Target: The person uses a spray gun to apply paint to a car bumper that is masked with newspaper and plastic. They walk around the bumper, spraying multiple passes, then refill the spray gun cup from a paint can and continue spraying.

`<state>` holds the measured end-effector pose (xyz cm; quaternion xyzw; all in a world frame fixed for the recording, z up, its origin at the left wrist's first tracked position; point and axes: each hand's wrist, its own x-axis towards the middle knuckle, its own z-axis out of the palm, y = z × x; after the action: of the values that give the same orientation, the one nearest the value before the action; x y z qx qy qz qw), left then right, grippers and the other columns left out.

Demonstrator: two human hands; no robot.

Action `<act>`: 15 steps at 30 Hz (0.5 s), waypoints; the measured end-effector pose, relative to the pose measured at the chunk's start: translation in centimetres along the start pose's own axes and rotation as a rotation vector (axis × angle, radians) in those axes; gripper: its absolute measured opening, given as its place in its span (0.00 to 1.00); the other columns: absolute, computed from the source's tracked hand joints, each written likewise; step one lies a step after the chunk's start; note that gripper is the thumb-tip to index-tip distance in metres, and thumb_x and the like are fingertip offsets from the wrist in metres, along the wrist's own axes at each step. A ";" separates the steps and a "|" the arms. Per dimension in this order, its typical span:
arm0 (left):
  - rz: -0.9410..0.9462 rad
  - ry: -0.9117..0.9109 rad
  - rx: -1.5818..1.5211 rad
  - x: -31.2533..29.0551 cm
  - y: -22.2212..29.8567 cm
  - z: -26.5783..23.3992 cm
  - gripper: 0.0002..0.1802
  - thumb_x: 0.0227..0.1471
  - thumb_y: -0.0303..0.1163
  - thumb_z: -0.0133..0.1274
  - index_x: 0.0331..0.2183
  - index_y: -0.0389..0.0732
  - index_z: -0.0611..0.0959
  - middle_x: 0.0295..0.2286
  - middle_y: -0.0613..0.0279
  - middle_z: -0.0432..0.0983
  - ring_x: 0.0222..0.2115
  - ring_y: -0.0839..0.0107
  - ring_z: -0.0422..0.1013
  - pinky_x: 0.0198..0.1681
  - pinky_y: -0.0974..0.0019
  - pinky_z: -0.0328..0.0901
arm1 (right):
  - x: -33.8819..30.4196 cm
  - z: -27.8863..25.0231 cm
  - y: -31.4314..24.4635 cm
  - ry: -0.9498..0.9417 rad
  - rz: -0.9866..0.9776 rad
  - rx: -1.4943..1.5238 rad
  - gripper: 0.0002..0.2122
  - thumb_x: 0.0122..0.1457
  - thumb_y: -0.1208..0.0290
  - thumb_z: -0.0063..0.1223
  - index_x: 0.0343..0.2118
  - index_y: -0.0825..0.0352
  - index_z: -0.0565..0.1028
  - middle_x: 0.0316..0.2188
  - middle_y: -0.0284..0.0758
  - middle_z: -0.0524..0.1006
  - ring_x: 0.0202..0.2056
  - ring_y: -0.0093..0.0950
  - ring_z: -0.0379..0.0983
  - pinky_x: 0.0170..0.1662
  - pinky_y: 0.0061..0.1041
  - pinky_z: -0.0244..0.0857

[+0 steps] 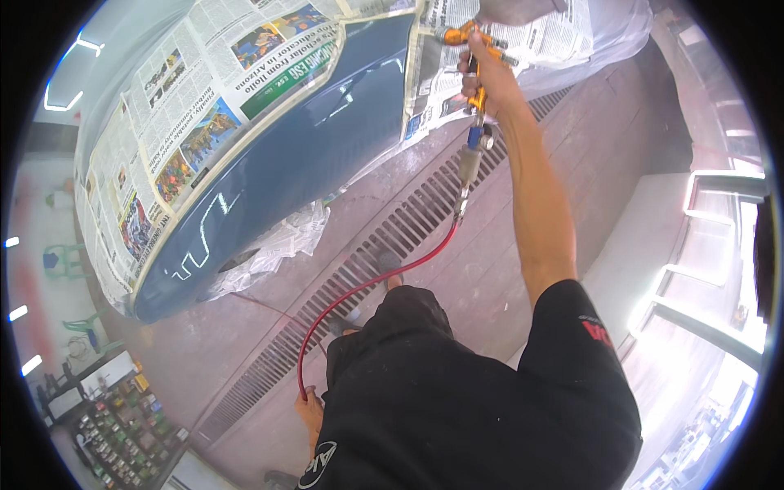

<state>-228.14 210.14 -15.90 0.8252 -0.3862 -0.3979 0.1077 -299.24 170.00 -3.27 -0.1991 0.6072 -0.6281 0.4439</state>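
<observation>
My right arm reaches forward, and my right hand (487,80) is wrapped round the handle of an orange spray gun (458,34). A grey cup (518,10) sits on the gun, cut off by the upper edge. Below the handle hangs a metal air fitting (469,163), joined to a red hose (367,284). The hose curves down to my left hand (310,412), which is closed on it beside my hip. Left of the gun is a glossy blue-grey car bumper or body panel (286,163), bordered by taped newspaper (204,73).
A slotted floor grate (392,224) runs diagonally beneath me. Crumpled clear plastic (282,249) hangs under the panel. At lower left stands a rack of small cans or bottles (122,429), near a green plastic chair (82,331). Bright framed panels (710,314) line the right side.
</observation>
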 end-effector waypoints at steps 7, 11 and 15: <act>0.000 -0.001 0.229 0.7 -3.9 -4.9 0.19 0.70 0.39 0.54 0.37 0.32 0.88 0.16 0.71 0.69 0.17 0.78 0.65 0.21 0.65 0.57 | -5.4 -4.0 15.5 -0.006 0.140 0.139 0.22 0.76 0.42 0.55 0.37 0.59 0.73 0.25 0.28 0.72 0.16 0.17 0.59 0.21 0.23 0.56; -0.020 -0.019 0.280 -0.1 -2.4 -5.1 0.21 0.69 0.40 0.55 0.36 0.31 0.88 0.16 0.69 0.70 0.17 0.78 0.65 0.22 0.62 0.59 | -5.1 -6.2 24.5 -0.022 0.200 0.190 0.23 0.76 0.41 0.54 0.37 0.59 0.73 0.25 0.28 0.73 0.16 0.17 0.59 0.20 0.23 0.56; -0.115 0.002 0.398 3.0 -7.5 -4.3 0.18 0.66 0.40 0.58 0.37 0.32 0.91 0.17 0.66 0.73 0.17 0.76 0.68 0.22 0.62 0.61 | -3.5 -7.6 32.5 0.032 0.254 0.209 0.23 0.75 0.40 0.55 0.38 0.59 0.73 0.26 0.28 0.73 0.16 0.16 0.59 0.20 0.22 0.55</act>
<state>-219.69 212.48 -18.40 0.8511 -0.4095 -0.3186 -0.0799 -293.16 181.56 -34.23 -0.0636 0.5658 -0.6299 0.5283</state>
